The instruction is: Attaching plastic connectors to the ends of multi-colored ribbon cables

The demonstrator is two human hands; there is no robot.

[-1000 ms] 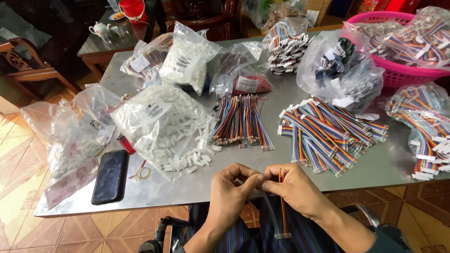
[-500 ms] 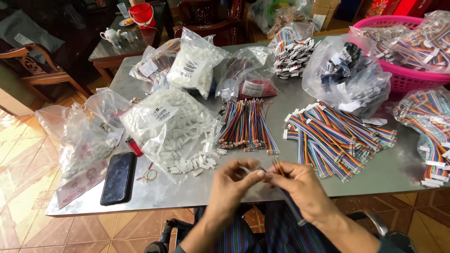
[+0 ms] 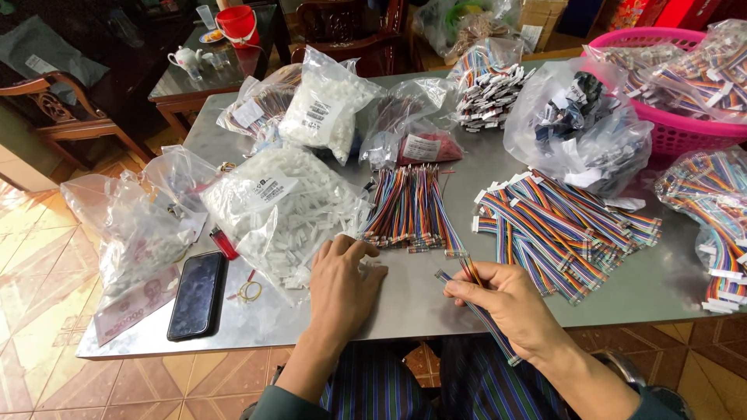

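With a flat multicoloured ribbon cable (image 3: 476, 311) pinched in the right hand (image 3: 510, 307) over the desk (image 3: 436, 299) edge, one white connector housing (image 3: 372, 264) should be singled out from the spilled pile beneath the left hand's (image 3: 340, 284) loosely curled, empty fingertips.

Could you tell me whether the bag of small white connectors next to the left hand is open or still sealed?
Open: white connectors have spilled from the bag onto the table, right by the left hand.
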